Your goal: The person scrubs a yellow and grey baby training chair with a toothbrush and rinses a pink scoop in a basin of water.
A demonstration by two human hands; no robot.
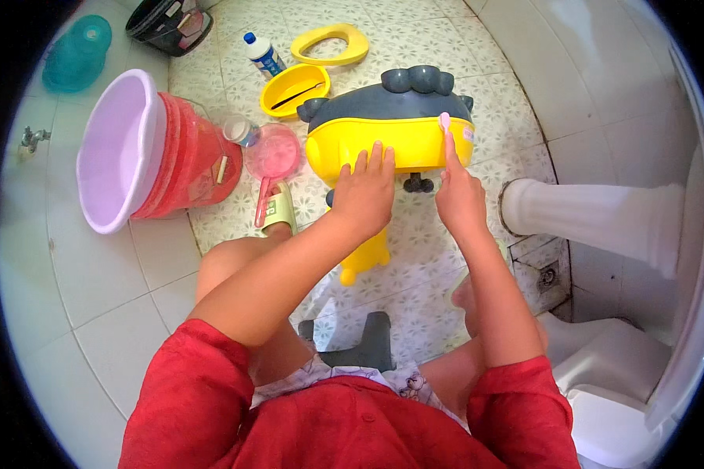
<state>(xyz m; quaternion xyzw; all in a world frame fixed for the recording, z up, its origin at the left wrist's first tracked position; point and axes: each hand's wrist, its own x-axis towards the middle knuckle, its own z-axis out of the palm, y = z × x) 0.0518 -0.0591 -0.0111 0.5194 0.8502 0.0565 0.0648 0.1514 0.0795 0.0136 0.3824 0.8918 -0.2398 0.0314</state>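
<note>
Lying crosswise just beyond both hands, the yellow-and-grey rounded plastic children's seat (403,134) runs its long axis left to right on the pale floral-tiled floor (422,39), nearer the floor's right edge than its left. The left hand (364,195), fingers slightly spread, touches its yellow side; the right hand (460,195), nearer its right end, holds a small pink-headed tool (444,119) against it.

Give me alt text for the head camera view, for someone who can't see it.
A person's left hand lies on the yellow side of a gray-and-yellow plastic object, while the right hand holds a small pink-tipped tool at its rim. Nearby are a yellow bowl, bottle, lilac basin and patterned floor.
</note>
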